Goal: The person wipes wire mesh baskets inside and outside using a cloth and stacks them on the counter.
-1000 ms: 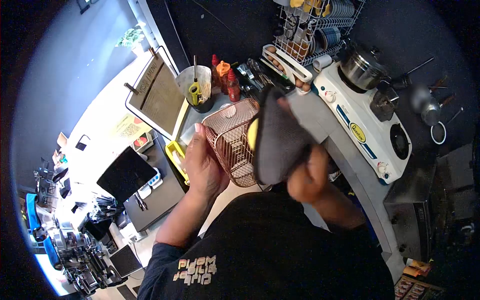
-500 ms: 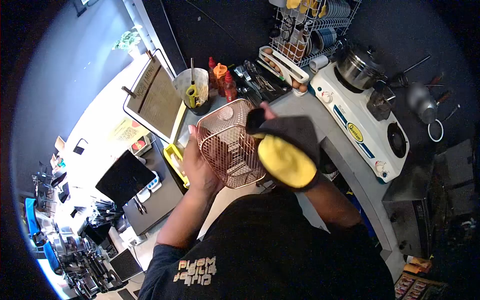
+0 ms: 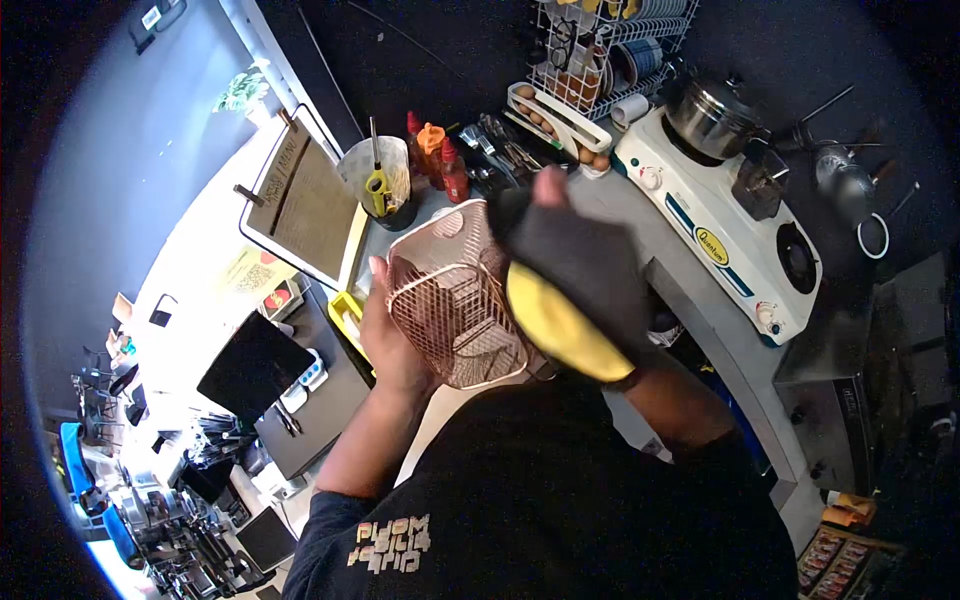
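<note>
A copper-coloured wire basket (image 3: 450,300) is held up in front of the chest, its open inside facing the camera. My left hand (image 3: 392,345) grips its left side, with the thumb up along the rim. At the basket's right side is a dark grey and yellow cloth (image 3: 575,265), blurred. My right hand (image 3: 549,190) is mostly hidden behind this cloth; only a fingertip shows above it, and the forearm comes out below. The cloth lies against the basket's right wall.
A two-burner stove (image 3: 700,225) with a steel pot (image 3: 715,120) stands at the right. Behind are an egg holder (image 3: 560,125), a dish rack (image 3: 610,60), sauce bottles (image 3: 453,172) and a bin-like container (image 3: 385,180). A menu board (image 3: 308,210) and a dark screen (image 3: 253,365) are left.
The cloth and my right hand have shifted slightly up along the basket's right side. The basket has tilted a little, and the whole view has moved slightly.
</note>
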Demonstrator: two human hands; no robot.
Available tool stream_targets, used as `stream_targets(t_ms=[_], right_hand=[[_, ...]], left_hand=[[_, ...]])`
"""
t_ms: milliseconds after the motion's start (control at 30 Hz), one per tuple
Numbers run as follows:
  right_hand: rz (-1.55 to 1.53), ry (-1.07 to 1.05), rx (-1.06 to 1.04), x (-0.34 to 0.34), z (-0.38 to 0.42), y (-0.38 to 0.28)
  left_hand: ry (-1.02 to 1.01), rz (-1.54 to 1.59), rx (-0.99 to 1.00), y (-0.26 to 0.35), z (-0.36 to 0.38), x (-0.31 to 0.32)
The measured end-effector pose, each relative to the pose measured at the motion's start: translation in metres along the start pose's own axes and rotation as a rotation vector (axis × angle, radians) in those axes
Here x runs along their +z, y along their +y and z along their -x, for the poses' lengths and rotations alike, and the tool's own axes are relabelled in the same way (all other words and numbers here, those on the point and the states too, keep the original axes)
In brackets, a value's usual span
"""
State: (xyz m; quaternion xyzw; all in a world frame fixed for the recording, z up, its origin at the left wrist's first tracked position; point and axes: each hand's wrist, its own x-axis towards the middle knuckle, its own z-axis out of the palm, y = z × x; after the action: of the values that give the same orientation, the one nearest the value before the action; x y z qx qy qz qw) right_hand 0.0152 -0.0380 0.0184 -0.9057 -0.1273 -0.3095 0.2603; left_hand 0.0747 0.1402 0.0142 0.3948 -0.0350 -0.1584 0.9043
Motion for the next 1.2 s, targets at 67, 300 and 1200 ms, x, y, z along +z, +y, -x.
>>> stream_targets(t_ms=[67, 300, 1200], right_hand=[[-0.456, -0.152, -0.021, -0.017, 0.011, -0.034], [-0.069, -0.064, 0.093, -0.048, 0.028, -0.016], [-0.345, -0.37, -0.236, -0.04, 0.052, -0.041]], left_hand=[[-0.042, 0.062, -0.002, 0.003, -0.011, -0.017], [0.003, -0.076, 0.049, 0.01, -0.009, -0.022], [0.354, -1.065, 0.542, -0.022, 0.045, -0.015]])
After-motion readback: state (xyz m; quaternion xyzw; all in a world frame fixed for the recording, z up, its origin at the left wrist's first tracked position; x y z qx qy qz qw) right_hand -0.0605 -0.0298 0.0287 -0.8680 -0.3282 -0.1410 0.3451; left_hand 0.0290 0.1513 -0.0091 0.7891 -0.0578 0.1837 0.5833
